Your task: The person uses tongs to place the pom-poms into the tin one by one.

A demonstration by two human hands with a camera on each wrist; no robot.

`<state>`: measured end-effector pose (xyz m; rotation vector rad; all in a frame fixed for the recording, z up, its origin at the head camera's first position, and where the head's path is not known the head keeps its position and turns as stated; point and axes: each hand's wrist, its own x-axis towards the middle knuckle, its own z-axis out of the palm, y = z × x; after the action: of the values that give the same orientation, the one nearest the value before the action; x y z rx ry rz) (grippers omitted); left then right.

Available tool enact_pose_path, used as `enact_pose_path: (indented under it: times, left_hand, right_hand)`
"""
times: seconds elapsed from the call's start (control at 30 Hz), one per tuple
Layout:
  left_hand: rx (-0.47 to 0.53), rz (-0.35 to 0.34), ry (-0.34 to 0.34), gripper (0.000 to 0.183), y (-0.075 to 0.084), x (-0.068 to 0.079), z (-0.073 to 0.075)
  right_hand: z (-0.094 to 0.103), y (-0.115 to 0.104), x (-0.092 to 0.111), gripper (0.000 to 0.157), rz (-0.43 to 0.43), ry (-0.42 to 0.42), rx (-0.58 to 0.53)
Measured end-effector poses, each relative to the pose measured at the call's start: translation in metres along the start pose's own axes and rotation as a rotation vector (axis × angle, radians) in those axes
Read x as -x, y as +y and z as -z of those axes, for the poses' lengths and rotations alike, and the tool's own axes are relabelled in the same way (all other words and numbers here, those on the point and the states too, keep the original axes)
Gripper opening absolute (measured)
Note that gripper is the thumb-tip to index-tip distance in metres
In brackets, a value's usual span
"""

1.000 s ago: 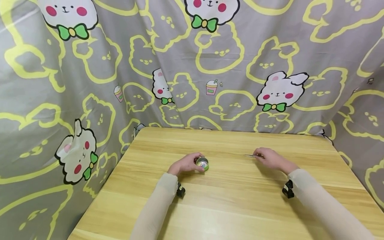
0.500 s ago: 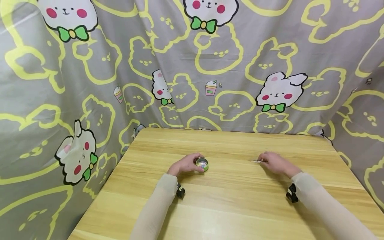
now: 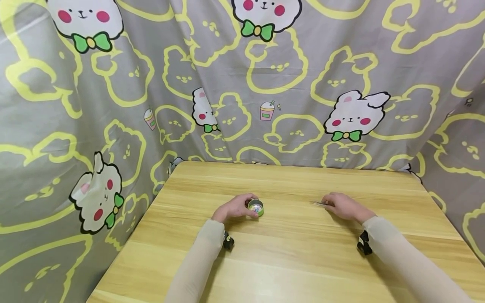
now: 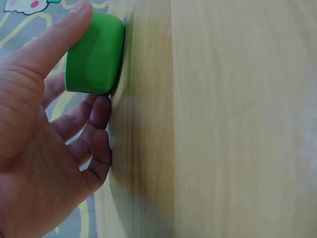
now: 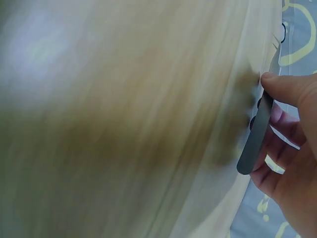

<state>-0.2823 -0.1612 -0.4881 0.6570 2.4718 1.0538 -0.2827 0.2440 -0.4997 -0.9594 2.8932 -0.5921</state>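
Note:
My left hand (image 3: 235, 206) grips a small round green container (image 3: 259, 213) between thumb and fingers, left of the table's middle. The container stands upright on the table, with several small coloured bits (image 3: 257, 208) inside too tiny to identify. In the left wrist view its green side (image 4: 96, 54) is plain, with the thumb at its rim. To the right, my right hand (image 3: 345, 206) pinches metal tweezers (image 3: 317, 203), their tips pointing left toward the container but apart from it. The right wrist view shows the thumb pressing the tweezers (image 5: 257, 131) against the fingers. Whether the tips hold anything cannot be made out.
Both hands work over a wood-grain table (image 3: 273, 261). A grey curtain (image 3: 227, 71) with yellow outlines and rabbit faces hangs behind the table and along its sides. Black wrist cameras (image 3: 228, 242) sit under both sleeves.
My right hand, with the tweezers, came nearer to me and a little rightward, then shifted back left. My left hand and the green container have stayed in place.

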Motion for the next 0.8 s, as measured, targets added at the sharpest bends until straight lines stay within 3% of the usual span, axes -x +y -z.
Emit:
enact_pose_path:
  times: [0.33, 0.8]
  left_hand:
    - [0.009, -0.007, -0.003, 0.051, 0.0009, -0.0021, -0.002]
    - [-0.044, 0.009, 0.006, 0.067, 0.0027, -0.0036, -0.0011]
  right_hand:
    - [-0.0024, -0.0076, -0.0062, 0.012, 0.027, -0.025, -0.015]
    - [-0.0035, -0.0102, -0.0043, 0.023, -0.057, 0.03, -0.012]
